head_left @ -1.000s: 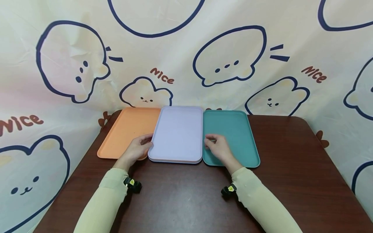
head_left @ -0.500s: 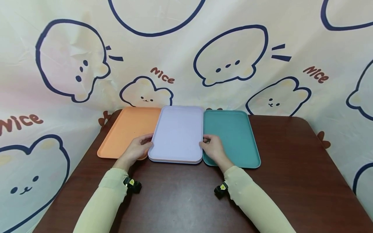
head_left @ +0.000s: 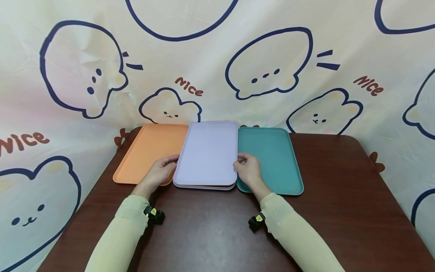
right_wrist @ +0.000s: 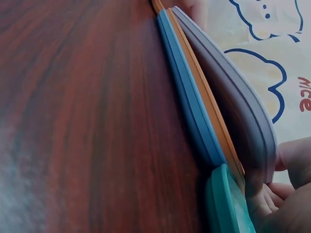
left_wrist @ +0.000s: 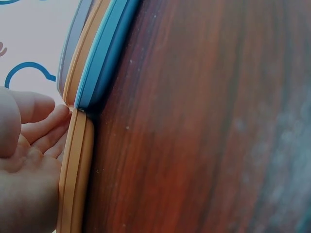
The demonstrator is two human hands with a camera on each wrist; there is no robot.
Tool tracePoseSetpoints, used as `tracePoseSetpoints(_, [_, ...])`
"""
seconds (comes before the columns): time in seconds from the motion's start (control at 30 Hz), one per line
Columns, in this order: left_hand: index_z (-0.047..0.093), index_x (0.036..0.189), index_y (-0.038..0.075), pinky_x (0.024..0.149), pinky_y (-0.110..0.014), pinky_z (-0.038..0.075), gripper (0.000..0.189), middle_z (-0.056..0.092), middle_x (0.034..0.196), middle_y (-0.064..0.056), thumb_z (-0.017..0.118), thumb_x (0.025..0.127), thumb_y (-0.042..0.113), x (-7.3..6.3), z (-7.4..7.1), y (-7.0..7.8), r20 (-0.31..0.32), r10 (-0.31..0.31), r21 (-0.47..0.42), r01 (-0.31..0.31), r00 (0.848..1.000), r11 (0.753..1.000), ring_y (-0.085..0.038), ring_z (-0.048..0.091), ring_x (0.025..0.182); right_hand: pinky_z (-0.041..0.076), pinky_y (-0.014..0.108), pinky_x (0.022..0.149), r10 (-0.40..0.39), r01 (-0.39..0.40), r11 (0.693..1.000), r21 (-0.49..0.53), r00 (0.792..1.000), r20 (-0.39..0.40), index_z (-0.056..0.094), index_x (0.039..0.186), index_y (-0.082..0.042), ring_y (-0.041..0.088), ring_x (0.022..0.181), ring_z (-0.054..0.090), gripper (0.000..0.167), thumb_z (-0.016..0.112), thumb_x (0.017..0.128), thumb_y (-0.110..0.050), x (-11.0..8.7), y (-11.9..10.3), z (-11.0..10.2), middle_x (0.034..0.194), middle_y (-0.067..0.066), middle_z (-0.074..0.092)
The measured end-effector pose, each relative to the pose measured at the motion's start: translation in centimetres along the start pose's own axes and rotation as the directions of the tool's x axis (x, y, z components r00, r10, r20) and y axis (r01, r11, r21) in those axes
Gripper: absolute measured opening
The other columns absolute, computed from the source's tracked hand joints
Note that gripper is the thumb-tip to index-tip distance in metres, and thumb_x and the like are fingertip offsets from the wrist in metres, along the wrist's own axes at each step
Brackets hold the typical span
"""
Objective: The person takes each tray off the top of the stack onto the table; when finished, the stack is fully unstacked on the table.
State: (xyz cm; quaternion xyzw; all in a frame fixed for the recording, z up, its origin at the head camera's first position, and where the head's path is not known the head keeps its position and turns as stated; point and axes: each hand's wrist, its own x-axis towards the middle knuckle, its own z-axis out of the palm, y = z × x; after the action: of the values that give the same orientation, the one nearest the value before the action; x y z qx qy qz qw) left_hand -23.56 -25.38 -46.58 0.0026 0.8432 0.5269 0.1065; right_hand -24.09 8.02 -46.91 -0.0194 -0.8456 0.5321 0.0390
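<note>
A lavender tray (head_left: 208, 153) tops a stack in the middle, above an orange tray (right_wrist: 206, 87) and a blue tray (right_wrist: 188, 87). Its right side is tilted up, leaving a wedge-shaped gap over the orange one in the right wrist view. My right hand (head_left: 249, 172) pinches that raised edge, thumb on top and fingers below. At the stack's left edge, my left hand (head_left: 158, 173) has its fingertips by the rim, fingers fairly straight and thumb apart from them. It lies over the corner of another orange tray (head_left: 149, 147).
A teal tray (head_left: 273, 158) lies against the stack's right side, partly under my right forearm and hand. All trays sit at the back of a dark brown table (head_left: 210, 226). A cartoon-printed curtain (head_left: 210, 56) hangs right behind it.
My right hand has come left from over the teal tray and taken hold of the lavender tray's right edge. That edge has risen off the stack. The left hand has barely moved.
</note>
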Motion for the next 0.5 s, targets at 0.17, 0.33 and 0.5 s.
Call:
tracePoseSetpoints(0.17, [0.04,0.163,-0.006,0.132,-0.056,0.029,0.058,0.04,0.17,-0.028,0.055,0.11,0.01,0.0,0.1,0.0,0.026,0.044,-0.021,-0.043,0.999,0.999,-0.043,0.034,0.161,0.056,0.024,0.073,0.005,-0.003,0.999,0.043,0.999,-0.051,0.069,0.139,0.007,0.029,0.097,0.072,0.043,0.06,0.099,-0.006,-0.4,-0.1,-0.4,0.121,0.024,0.075])
tracePoseSetpoints(0.33, [0.037,0.164,-0.008,0.133,-0.055,0.027,0.061,0.036,0.171,-0.029,0.057,0.108,0.006,-0.2,0.0,0.0,0.042,0.049,-0.036,-0.048,0.998,0.998,-0.043,0.03,0.163,0.053,0.017,0.071,-0.013,0.026,0.993,0.113,0.993,-0.121,0.068,0.138,0.01,0.026,0.095,0.07,0.041,0.058,0.101,-0.005,-0.6,0.2,-0.7,0.119,0.027,0.074])
tracePoseSetpoints(0.5, [0.037,0.164,-0.007,0.133,-0.055,0.028,0.062,0.035,0.172,-0.029,0.058,0.107,0.006,-0.1,-0.1,0.0,0.042,0.039,-0.038,-0.037,0.998,0.999,-0.043,0.03,0.163,0.053,0.015,0.071,-0.004,0.027,0.989,0.144,0.988,-0.155,0.068,0.136,0.011,0.031,0.097,0.071,0.039,0.058,0.102,-0.003,-0.8,0.9,-1.5,0.118,0.03,0.073])
